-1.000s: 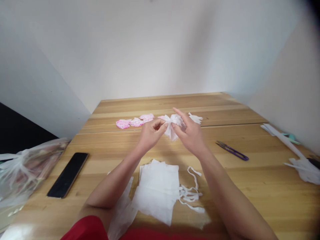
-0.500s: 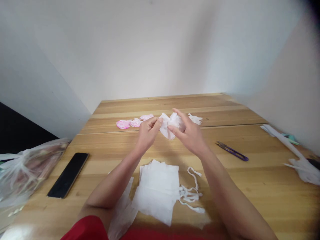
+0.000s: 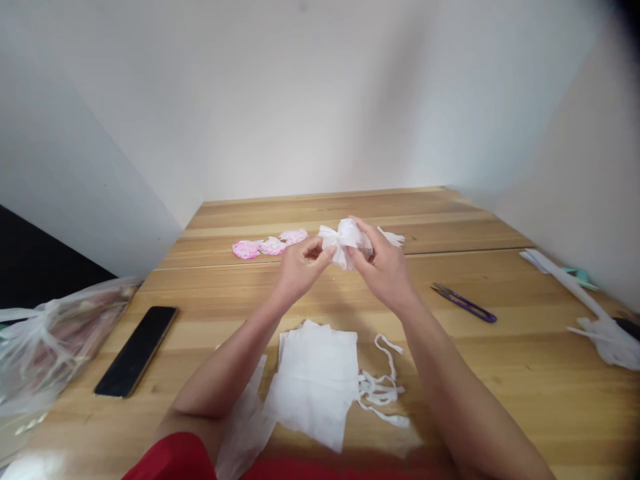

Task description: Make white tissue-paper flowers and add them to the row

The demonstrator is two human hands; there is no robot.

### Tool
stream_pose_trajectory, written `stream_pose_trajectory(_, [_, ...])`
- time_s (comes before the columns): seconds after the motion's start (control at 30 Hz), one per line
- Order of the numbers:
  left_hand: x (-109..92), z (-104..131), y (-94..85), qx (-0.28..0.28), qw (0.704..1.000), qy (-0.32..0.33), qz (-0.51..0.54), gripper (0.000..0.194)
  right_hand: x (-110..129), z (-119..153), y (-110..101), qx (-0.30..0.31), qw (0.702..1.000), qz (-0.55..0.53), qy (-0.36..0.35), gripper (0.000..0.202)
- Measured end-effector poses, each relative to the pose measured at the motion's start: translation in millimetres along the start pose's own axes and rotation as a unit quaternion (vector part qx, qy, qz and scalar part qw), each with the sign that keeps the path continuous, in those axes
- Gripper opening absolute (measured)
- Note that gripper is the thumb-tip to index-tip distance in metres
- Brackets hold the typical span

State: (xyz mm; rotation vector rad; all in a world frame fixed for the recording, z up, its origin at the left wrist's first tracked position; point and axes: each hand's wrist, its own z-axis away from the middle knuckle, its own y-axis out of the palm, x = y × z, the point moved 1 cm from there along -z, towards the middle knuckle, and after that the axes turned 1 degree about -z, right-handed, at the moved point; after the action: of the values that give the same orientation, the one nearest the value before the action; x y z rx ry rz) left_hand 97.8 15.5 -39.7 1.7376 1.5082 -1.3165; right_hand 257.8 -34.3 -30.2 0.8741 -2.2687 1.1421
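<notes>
Left hand (image 3: 300, 267) pinching, right hand (image 3: 383, 270) cupping gathered white tissue (image 3: 345, 241) above table (image 3: 225, 293), probably steadying folds. Snips (image 3: 465, 303) within right-side reach. Flat sheets (image 3: 317, 380) close by, likely for easy pickup.

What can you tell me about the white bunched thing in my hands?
The white bunched piece looks thin, soft and slightly see-through, like tissue or fine cloth. It is gathered to a narrow waist, with a pleated fan to the left and a fuller, puffed, crinkled part to the right. Your left hand pinches the fan side; your right hand cups the puffed side over the wooden table.
</notes>
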Motion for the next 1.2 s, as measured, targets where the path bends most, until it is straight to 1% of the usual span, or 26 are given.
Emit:
stream_pose_trajectory(0.1, [-3, 0, -3.1, -0.034, 0.999, 0.007, 0.004, 0.03, -3, 0, 0, 0.003, 1.0, 0.001, 0.006, 0.051])
stream_pose_trajectory(0.23, [-5, 0, -6.8, -0.048, 0.998, 0.011, 0.031, 0.034, -7, 1, 1, 0.011, 1.0, -0.007, 0.017, 0.053])
stream_pose_trajectory(0.3, [-5, 0, -7.0, -0.046, 0.998, 0.019, 0.049, 0.035, -7, 1, 1, 0.015, 1.0, -0.006, 0.022, 0.052])
stream_pose_trajectory(0.4, [-4, 0, -5.4, -0.028, 0.997, 0.027, 0.07, 0.036, -5, 2, 0, 0.021, 1.0, -0.015, 0.015, 0.05])
stream_pose_trajectory(0.5, [-4, 0, -3.4, -0.012, 0.996, 0.033, 0.082, 0.037, 0, 3, -2, 0.043, 0.999, -0.028, 0.007, 0.048])
stream_pose_trajectory(0.67, [-5, 1, -2.5, -0.012, 0.997, 0.038, 0.067, 0.04, 5, 3, -3, 0.063, 0.998, -0.011, 0.004, 0.055])
stream_pose_trajectory(0.77, [-5, 1, -3.4, -0.014, 0.998, 0.046, 0.051, 0.042, 4, 3, -2, 0.052, 0.999, 0.008, 0.001, 0.05])
stream_pose_trajectory(0.83, [-5, 1, -4.4, -0.033, 0.997, 0.047, 0.044, 0.044, 3, 3, -2, 0.04, 0.999, 0.017, -0.002, 0.046])
stream_pose_trajectory(0.93, [-5, 2, -5.4, -0.073, 0.995, 0.044, 0.047, 0.047, 2, 2, -2, 0.025, 0.999, 0.023, -0.017, 0.046])
stream_pose_trajectory(1.03, [-8, 2, -5.1, -0.091, 0.993, 0.038, 0.064, 0.047, 2, 1, -2, 0.02, 0.999, 0.024, -0.029, 0.047])
stream_pose_trajectory(1.1, [-9, 3, -5.1, -0.105, 0.99, 0.041, 0.088, 0.041, 2, 1, -3, 0.022, 0.999, 0.026, -0.024, 0.047])
stream_pose_trajectory(1.2, [-9, 1, -6.8, -0.15, 0.98, 0.05, 0.125, 0.026, 2, 1, -3, 0.024, 0.999, 0.024, -0.015, 0.047])
